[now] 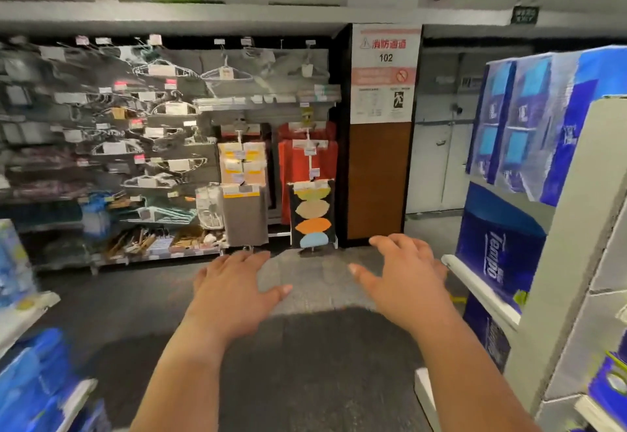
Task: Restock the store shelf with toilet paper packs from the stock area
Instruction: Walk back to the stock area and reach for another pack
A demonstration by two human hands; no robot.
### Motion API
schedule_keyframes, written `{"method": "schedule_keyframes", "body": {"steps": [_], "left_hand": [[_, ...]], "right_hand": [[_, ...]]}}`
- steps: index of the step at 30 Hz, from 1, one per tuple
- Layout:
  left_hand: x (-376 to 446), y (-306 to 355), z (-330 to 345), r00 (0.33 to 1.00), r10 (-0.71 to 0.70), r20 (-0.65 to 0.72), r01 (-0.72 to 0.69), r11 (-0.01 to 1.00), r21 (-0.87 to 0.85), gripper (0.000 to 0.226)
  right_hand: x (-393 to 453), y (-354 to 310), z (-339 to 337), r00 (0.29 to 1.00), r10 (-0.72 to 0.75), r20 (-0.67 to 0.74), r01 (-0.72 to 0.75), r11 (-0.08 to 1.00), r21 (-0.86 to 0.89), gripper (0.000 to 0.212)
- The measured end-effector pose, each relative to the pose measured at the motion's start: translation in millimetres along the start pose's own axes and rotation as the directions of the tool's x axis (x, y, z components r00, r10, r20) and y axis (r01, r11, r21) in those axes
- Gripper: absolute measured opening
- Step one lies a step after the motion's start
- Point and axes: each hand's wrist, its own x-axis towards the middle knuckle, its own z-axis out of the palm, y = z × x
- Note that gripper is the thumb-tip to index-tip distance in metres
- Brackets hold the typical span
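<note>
Shelf [481,282] with toilet paper packs [498,255]

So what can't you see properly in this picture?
All in the head view:
- Left shelf: motion blur smears the blue packs, so no labels read.
- Right shelf: cut off by the right edge; its far side is hidden.
- Tempo packs: only the brand name reads; the small print is too blurred.
- Sign: "102" reads; the lower text is too small.
- Left hand and right hand: open, empty; palms face away.
</note>
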Motion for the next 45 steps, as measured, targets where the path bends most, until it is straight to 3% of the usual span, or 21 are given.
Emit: {"method": "schedule_keyframes", "body": {"steps": [11, 20, 28, 32, 39, 45], "left_hand": [[333, 7, 61, 0.983, 0.180, 0.028, -0.180, 0.984, -0.003, 0.081], [583, 75, 132, 0.966, 0.257, -0.013, -0.257, 0.965, -0.050, 0.079], [826, 209, 166, 0.916, 0.400, -0.028, -0.401, 0.915, -0.047, 0.082], [940, 301, 198, 0.880, 0.474, -0.032, -0.474, 0.880, 0.003, 0.077], [1131, 444, 273, 0.814, 0.581, 0.013, -0.580, 0.811, 0.084, 0.070], [1272, 581, 319, 0.726, 0.687, 0.023, -0.687, 0.723, 0.073, 0.071]], "right_hand": [[275, 35, 65, 0.982, 0.171, -0.086, -0.173, 0.985, -0.019, 0.067], [530, 108, 114, 0.983, 0.152, -0.107, -0.152, 0.988, 0.001, 0.070], [759, 196, 100, 0.942, 0.230, -0.243, -0.237, 0.971, 0.000, 0.070], [864, 264, 89, 0.872, 0.331, -0.360, -0.365, 0.931, -0.028, 0.069], [1014, 406, 67, 0.748, 0.504, -0.431, -0.595, 0.798, -0.099, 0.065], [1118, 525, 43, 0.666, 0.573, -0.478, -0.695, 0.709, -0.118, 0.068]]}}
